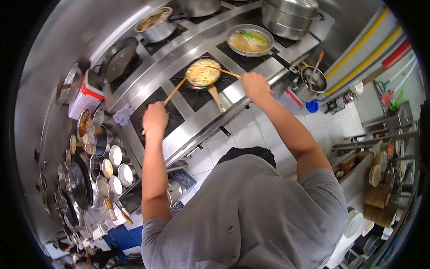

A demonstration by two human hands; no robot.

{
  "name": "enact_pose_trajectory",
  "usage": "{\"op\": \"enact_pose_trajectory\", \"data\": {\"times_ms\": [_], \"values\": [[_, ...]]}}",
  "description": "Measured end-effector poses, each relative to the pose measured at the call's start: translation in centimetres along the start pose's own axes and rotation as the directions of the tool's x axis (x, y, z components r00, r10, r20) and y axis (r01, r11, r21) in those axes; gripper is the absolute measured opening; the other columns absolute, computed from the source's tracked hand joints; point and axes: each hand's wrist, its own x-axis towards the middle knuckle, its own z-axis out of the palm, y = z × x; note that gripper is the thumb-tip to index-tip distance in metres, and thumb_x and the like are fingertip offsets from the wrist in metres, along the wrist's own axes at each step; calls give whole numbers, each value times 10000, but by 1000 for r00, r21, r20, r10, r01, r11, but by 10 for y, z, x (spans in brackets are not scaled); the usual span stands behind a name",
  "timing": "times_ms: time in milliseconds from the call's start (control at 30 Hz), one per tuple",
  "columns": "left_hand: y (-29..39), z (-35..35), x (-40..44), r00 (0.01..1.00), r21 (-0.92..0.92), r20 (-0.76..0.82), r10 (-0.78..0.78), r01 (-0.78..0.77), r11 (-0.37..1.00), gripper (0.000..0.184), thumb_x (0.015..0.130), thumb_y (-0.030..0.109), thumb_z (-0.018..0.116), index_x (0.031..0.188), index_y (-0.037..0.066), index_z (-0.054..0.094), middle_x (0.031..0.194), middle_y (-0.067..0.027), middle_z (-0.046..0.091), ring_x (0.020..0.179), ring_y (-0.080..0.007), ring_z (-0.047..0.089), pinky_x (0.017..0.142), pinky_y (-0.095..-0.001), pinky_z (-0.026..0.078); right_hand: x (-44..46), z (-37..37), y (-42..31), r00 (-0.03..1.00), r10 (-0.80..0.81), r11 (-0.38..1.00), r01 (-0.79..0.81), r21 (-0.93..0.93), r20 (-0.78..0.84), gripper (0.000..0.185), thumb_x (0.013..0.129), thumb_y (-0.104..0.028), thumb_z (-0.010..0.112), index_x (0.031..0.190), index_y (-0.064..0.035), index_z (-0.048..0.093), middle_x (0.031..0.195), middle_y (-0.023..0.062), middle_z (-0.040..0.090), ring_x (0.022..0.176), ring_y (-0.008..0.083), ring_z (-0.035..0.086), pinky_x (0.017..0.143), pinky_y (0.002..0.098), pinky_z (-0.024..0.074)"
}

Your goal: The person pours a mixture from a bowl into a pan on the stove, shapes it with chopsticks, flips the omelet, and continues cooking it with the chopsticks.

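A small frying pan with a wooden handle sits on a stove burner. Pale yellow, lumpy food, egg-like in look, fills it. My left hand is closed round a slim wooden stick, whose far end reaches the pan's left rim. From the other side, my right hand grips a second wooden stick that extends over the food; its tip lies at the food's surface. Neither hand touches the pan handle, which points toward me between them. Whether the sticks have flat ends cannot be seen.
Behind to the right stands a pan of broth with green pieces, near a large steel pot. A saucepan and a dark wok are at the back left. Several containers crowd the left side. A ladle pot stands right.
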Motion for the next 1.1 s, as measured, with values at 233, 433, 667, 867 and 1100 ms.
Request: {"op": "enact_pose_trajectory", "data": {"times_ms": [233,433,667,867,1100], "values": [[23,-5,-22,972,-352,-198,124,-188,917,336,930,75,555,1253,74,648,743,-224,629,596,-300,612,606,-409,475,-86,34,72,970,95,929,-6,369,-222,169,932,-119,551,1041,-53,662,919,209,663,847,371,678,683,489,538],[214,2,-32,860,-790,-96,501,-372,488,399,995,78,509,1384,151,568,804,-25,636,584,-51,520,538,-219,456,-157,7,187,730,580,642,-137,754,-361,270,956,-85,554,1216,-37,604,766,189,617,622,275,607,599,391,489],[540,138,-20,565,-872,314,763,-146,468,441,906,23,496,1331,94,589,827,-140,650,573,-213,646,577,-323,541,-122,60,401,554,833,249,-361,899,-8,264,957,-99,539,1190,7,605,674,87,622,543,163,612,525,305,498],[767,339,30,472,-726,686,554,394,564,618,818,-33,590,1407,85,451,967,-111,647,630,-205,637,531,-338,559,5,195,600,588,655,-217,-455,864,474,413,957,-175,570,1292,60,512,933,128,657,713,189,655,598,331,538],[806,338,23,472,-871,284,834,-237,431,732,926,614,522,1440,100,450,1242,-150,638,1130,-344,605,950,-422,471,27,184,729,810,551,466,-500,730,204,738,941,-587,520,1433,-38,465,1496,217,413,1395,339,376,1120,393,323]]}}
